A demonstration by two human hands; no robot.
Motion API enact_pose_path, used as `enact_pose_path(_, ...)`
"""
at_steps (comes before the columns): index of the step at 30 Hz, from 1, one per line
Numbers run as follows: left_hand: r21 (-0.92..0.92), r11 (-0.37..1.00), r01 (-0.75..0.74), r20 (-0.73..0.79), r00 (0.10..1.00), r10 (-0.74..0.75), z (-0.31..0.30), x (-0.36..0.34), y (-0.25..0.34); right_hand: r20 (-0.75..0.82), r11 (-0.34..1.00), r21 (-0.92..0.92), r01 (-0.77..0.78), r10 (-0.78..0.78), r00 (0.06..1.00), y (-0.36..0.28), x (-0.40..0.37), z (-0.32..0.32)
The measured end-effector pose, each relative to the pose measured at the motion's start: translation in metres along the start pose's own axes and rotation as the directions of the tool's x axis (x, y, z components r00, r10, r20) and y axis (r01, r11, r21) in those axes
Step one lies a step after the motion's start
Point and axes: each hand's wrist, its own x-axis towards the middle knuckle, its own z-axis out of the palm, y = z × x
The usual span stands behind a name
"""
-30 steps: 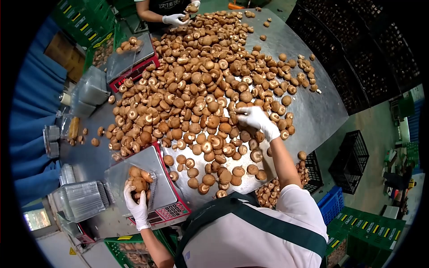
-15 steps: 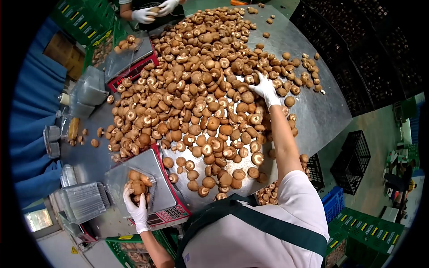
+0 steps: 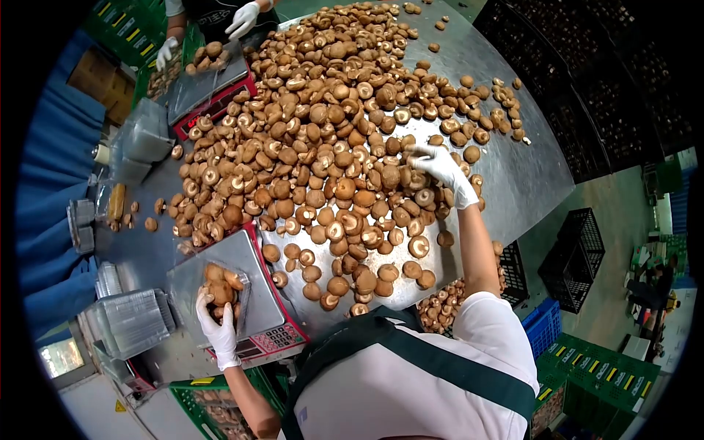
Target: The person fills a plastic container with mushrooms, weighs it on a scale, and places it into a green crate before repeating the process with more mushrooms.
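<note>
My left hand (image 3: 218,328), in a white glove, rests at a clear plastic tray on the near red scale (image 3: 280,336); its fingers curl against brown mushrooms (image 3: 219,284) in that tray. Out over the metal table, my right hand (image 3: 438,165), also gloved, is at the right side of a large mushroom pile (image 3: 315,132). Its fingers point left above the mushrooms, slightly blurred, and whether anything is between them cannot be made out.
A co-worker's gloved hands (image 3: 243,20) are near a second red scale (image 3: 213,106) holding mushrooms. Stacked clear trays (image 3: 132,323) stand at left. Black crates (image 3: 572,249) and green crates (image 3: 601,378) stand right of the table (image 3: 524,176).
My right hand has moved back toward me, off the spot it touched in the pile. The co-worker's hands have come apart, one now beside the far scale. My left hand has stayed at the tray.
</note>
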Motion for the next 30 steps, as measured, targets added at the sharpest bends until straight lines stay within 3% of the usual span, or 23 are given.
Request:
enact_pose_path(2,-0.004,1.000,-0.004,0.000,1.000,0.004,-0.001,0.000,-0.001,-0.250,0.983,-0.179,0.040,-0.085,0.964,0.006,0.024,0.002)
enact_pose_path(4,-0.009,1.000,-0.010,0.001,1.000,0.010,0.000,0.000,-0.002,-0.329,0.879,-0.474,0.054,-0.233,0.915,0.000,0.044,0.006)
enact_pose_path(6,-0.016,1.000,-0.007,0.001,1.000,0.007,-0.001,0.000,-0.002,-0.190,0.826,-0.563,-0.016,-0.110,0.976,0.025,0.077,0.017)
enact_pose_path(7,-0.016,1.000,-0.010,-0.004,1.000,0.010,-0.001,0.000,-0.004,-0.140,0.579,-0.815,-0.002,-0.194,0.971,0.014,0.073,0.030)
enact_pose_path(8,-0.013,1.000,-0.019,0.009,1.000,0.019,-0.003,0.000,-0.007,-0.089,0.460,-0.888,-0.002,-0.168,0.982,0.010,0.076,0.036)
enact_pose_path(11,-0.065,0.998,0.021,-0.011,1.000,-0.022,-0.003,-0.003,-0.002,-0.051,0.422,-0.906,-0.017,-0.068,0.996,-0.001,0.079,0.039)
enact_pose_path(14,-0.207,0.974,0.094,-0.060,0.992,-0.109,-0.002,-0.004,0.004,-0.090,0.592,-0.803,0.061,-0.222,0.971,-0.002,0.065,0.037)
enact_pose_path(15,-0.290,0.949,0.123,-0.078,0.985,-0.152,-0.002,-0.006,0.004,-0.090,0.730,-0.674,0.117,-0.238,0.967,-0.008,0.057,0.035)
enact_pose_path(17,-0.239,0.964,0.119,-0.109,0.983,-0.149,-0.006,-0.010,0.003,-0.096,0.887,-0.430,0.168,-0.230,0.968,-0.015,0.042,0.031)
enact_pose_path(18,-0.186,0.977,0.107,-0.131,0.983,-0.132,-0.007,-0.010,0.004,-0.106,0.912,-0.382,0.151,-0.206,0.973,-0.017,0.037,0.030)
enact_pose_path(21,-0.136,0.983,0.125,-0.135,0.980,-0.143,-0.011,-0.015,0.005,-0.239,0.861,-0.501,0.088,-0.236,0.942,-0.022,0.021,0.029)
enact_pose_path(24,-0.123,0.987,0.105,-0.159,0.979,-0.124,-0.013,-0.018,0.003,-0.153,0.892,-0.437,0.114,-0.199,0.968,-0.029,-0.001,0.031)
enact_pose_path(25,-0.118,0.987,0.106,-0.168,0.978,-0.125,-0.013,-0.019,0.003,-0.109,0.855,-0.478,0.199,-0.283,0.953,-0.028,-0.008,0.037)
enact_pose_path(26,-0.114,0.988,0.108,-0.174,0.977,-0.127,-0.013,-0.020,0.002,-0.029,0.721,-0.630,0.288,-0.393,0.919,-0.025,-0.014,0.044)
enact_pose_path(28,-0.111,0.989,0.103,-0.174,0.977,-0.121,-0.012,-0.021,0.002,0.145,0.450,-0.864,0.226,-0.208,0.967,-0.028,-0.022,0.056)
enact_pose_path(29,-0.104,0.990,0.091,-0.177,0.978,-0.108,-0.012,-0.021,0.001,0.138,0.355,-0.911,0.210,-0.217,0.966,-0.021,-0.021,0.058)
enact_pose_path(30,-0.106,0.990,0.090,-0.180,0.978,-0.108,-0.013,-0.022,0.001,0.139,0.352,-0.912,0.212,-0.220,0.965,-0.019,-0.024,0.057)
